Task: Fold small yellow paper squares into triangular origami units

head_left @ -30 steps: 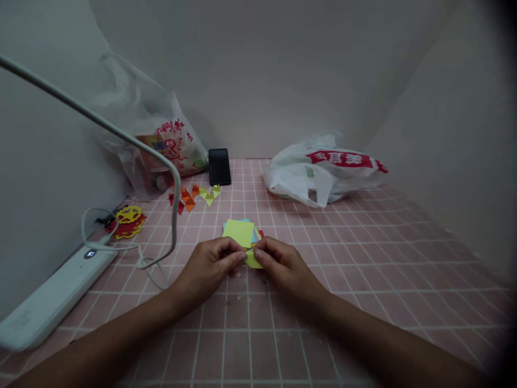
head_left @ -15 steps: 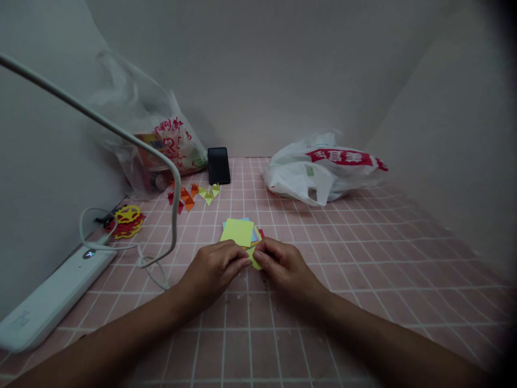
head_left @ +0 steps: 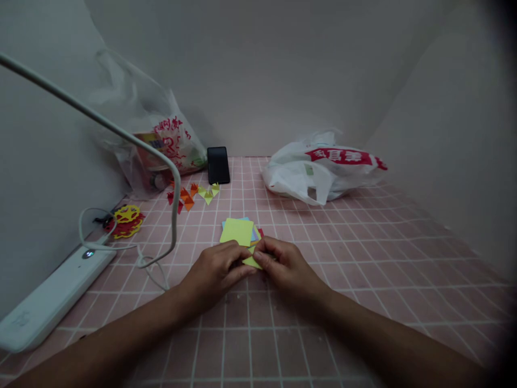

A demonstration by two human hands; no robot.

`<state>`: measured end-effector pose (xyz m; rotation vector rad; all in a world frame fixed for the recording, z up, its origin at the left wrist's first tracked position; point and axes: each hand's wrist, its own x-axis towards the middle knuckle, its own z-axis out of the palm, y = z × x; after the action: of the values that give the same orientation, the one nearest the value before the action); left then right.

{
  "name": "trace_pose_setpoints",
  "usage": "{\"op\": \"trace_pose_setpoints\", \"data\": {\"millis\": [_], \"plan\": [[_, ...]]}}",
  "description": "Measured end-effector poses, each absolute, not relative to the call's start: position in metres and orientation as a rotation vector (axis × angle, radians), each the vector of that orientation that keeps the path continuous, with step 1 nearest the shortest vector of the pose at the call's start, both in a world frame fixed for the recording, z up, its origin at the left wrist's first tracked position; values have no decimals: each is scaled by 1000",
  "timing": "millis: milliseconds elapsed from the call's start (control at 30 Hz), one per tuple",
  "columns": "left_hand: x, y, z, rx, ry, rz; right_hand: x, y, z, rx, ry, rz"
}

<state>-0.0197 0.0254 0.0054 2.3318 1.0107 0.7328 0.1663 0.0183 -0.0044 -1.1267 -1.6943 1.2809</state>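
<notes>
Between my two hands is a small folded piece of yellow paper (head_left: 251,262). My right hand (head_left: 283,263) pinches it with thumb and forefinger. My left hand (head_left: 222,264) has its thumb at the lower edge and its forefinger at the upper edge of the same paper; its other fingers curl out of sight. Just beyond the hands lies a stack of square coloured paper (head_left: 237,231), yellow on top, with blue, purple and red edges showing beneath. Farther back sit several small folded paper shapes, yellow (head_left: 208,195), orange (head_left: 187,199) and red (head_left: 171,198).
A black phone (head_left: 218,165) leans at the back, beside an upright plastic bag (head_left: 173,140). Another white plastic bag (head_left: 323,170) lies back right. On the left are a white power strip (head_left: 56,296), a looping cable (head_left: 176,205) and yellow and red cut-out shapes (head_left: 127,221).
My left thumb and forefinger have parted a little, the thumb sliding to the lower edge, and more of the folded yellow paper shows. My right hand keeps its pinch.
</notes>
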Motion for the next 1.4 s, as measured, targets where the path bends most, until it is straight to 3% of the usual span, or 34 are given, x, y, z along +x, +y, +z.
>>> {"op": "trace_pose_setpoints", "data": {"millis": [333, 667, 933, 1400], "plan": [[-18, 22, 7, 2154, 1052, 649, 168, 19, -4, -1091, -1816, 1252], [-14, 18, 9, 1634, 1174, 644, 166, 24, -6, -1024, -1379, 1541], [-14, 19, 6, 1974, 1165, 675, 165, 22, -7, -1003, -1381, 1414], [-8, 15, 2, 1340, 1074, 830, 159, 18, -10, -890, -1128, 1698]]}}
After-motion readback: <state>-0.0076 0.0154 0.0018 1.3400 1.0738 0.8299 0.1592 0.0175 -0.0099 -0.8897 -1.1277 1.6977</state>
